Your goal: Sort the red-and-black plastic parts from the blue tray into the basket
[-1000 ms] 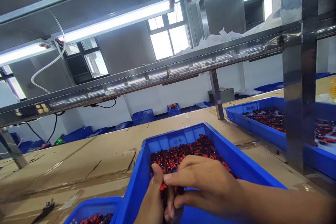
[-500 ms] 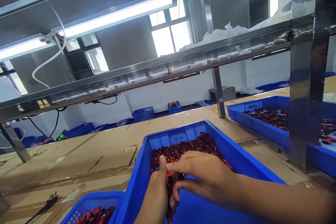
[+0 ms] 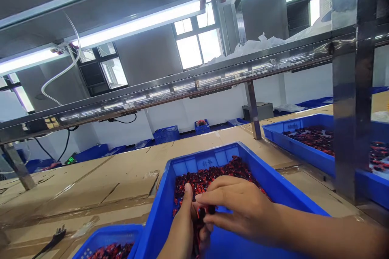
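Note:
Over a large blue plastic tray (image 3: pixel 282 182), my left hand (image 3: pixel 181 228) is curled with its thumb up, cupping several small glossy red-and-black pieces (image 3: pixel 201 213). My right hand (image 3: pixel 244 202) meets it from the right, thumb and forefinger closed at these same pieces. What exactly the pieces are, I cannot make out. A heap of similar red-and-black pieces (image 3: pixel 197 181) fills the far part of the tray, while bare blue bottom shows under my right hand.
A smaller blue basket (image 3: pixel 106 232) with red pieces touches the tray's left side. Farther left lies a black power plug (image 3: pixel 59 234) on the cardboard-covered table (image 3: pixel 127 170). Another blue tray (image 3: pixel 299 145) stands behind a metal post (image 3: pixel 345 129) at right. A metal shelf (image 3: pixel 170 89) crosses above.
Both hands stay together over the tray, with slight finger movement around the pieces. The left fingers have shifted a little, and the view has tilted slightly.

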Motion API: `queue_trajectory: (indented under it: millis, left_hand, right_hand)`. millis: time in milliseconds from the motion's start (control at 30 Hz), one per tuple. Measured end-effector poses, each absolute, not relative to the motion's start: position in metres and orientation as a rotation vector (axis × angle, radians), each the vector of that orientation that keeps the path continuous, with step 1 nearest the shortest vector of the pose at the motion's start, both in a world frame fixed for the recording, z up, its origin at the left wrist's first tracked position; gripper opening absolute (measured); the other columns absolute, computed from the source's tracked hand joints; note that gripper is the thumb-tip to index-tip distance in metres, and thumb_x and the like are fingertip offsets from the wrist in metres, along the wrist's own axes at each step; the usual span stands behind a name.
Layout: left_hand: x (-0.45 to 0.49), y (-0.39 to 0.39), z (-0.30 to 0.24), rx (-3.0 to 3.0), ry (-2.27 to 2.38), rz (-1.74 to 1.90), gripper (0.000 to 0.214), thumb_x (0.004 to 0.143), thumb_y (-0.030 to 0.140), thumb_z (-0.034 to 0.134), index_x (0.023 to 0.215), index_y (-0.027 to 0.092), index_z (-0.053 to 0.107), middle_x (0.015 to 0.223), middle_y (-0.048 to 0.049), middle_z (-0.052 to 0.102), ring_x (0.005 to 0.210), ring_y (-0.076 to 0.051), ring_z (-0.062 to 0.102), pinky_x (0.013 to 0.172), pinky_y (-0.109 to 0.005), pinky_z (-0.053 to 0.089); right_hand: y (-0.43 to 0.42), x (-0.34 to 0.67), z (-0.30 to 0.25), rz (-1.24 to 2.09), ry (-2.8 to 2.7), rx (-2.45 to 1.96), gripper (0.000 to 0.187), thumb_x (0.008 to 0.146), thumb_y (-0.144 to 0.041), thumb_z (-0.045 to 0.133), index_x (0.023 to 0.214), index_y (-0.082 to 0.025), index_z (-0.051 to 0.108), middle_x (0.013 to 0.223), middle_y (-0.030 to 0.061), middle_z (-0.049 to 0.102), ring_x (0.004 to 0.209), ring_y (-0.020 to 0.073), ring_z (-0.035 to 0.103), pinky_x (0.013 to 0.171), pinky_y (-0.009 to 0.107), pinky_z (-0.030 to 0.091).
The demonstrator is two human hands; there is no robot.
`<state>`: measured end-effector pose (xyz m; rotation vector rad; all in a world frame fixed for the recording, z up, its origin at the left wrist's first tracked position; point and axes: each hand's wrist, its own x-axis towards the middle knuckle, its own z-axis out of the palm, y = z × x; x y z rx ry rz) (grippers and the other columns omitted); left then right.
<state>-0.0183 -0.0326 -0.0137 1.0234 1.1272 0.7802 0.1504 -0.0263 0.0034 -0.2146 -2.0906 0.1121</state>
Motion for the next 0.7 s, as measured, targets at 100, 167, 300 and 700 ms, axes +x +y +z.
queue_trajectory:
  millis: [100, 167, 300, 700]
  left_hand:
    - [-0.023, -0.032, -0.012, 0.973, 1.059, 0.841, 0.075, 0.076, 0.087, 0.026, 0.056, 0.018, 0.047, 0.044, 0.0047, 0.037, 0.031, -0.005, 0.026, 0.034, -0.019, 0.009]
    - [-0.025, -0.031, -0.011, 0.914, 1.055, 0.847, 0.073, 0.079, 0.084, 0.027, 0.060, 0.017, 0.049, 0.047, 0.0047, 0.038, 0.032, -0.004, 0.025, 0.035, -0.018, 0.006]
    - [-0.028, -0.027, -0.011, 0.843, 1.021, 0.858, 0.070, 0.083, 0.080, 0.028, 0.063, 0.016, 0.051, 0.051, 0.0043, 0.040, 0.032, -0.003, 0.025, 0.036, -0.017, 0.005]
    - [-0.023, -0.033, -0.010, 1.159, 1.075, 0.893, 0.093, 0.073, 0.090, 0.019, 0.126, 0.019, 0.048, 0.045, 0.0066, 0.044, 0.033, -0.009, 0.028, 0.032, -0.019, 0.021]
  right_hand:
    - [-0.023, 0.150, 0.005, 0.514, -1.940, -0.386, 0.027, 0.083, -0.019, 0.073, 0.110, -0.018, 0.069, 0.094, 0.0061, 0.075, 0.087, 0.0180, 0.067, 0.081, 0.029, 0.052]
    - [-0.016, 0.149, 0.005, 1.026, -1.651, -0.552, 0.032, 0.080, -0.024, 0.077, 0.111, -0.021, 0.068, 0.096, 0.0048, 0.073, 0.085, 0.0173, 0.068, 0.080, 0.029, 0.053]
    - [0.002, 0.152, 0.004, 1.691, -1.080, -0.596, 0.030, 0.081, -0.024, 0.072, 0.110, -0.016, 0.066, 0.091, 0.0039, 0.067, 0.079, 0.0141, 0.065, 0.072, 0.027, 0.054]
    - [-0.025, 0.143, 0.001, 1.083, -1.999, -0.753, 0.026, 0.074, -0.026, 0.073, 0.099, -0.022, 0.066, 0.062, -0.0075, 0.048, 0.051, 0.0081, 0.038, 0.047, 0.019, 0.031]
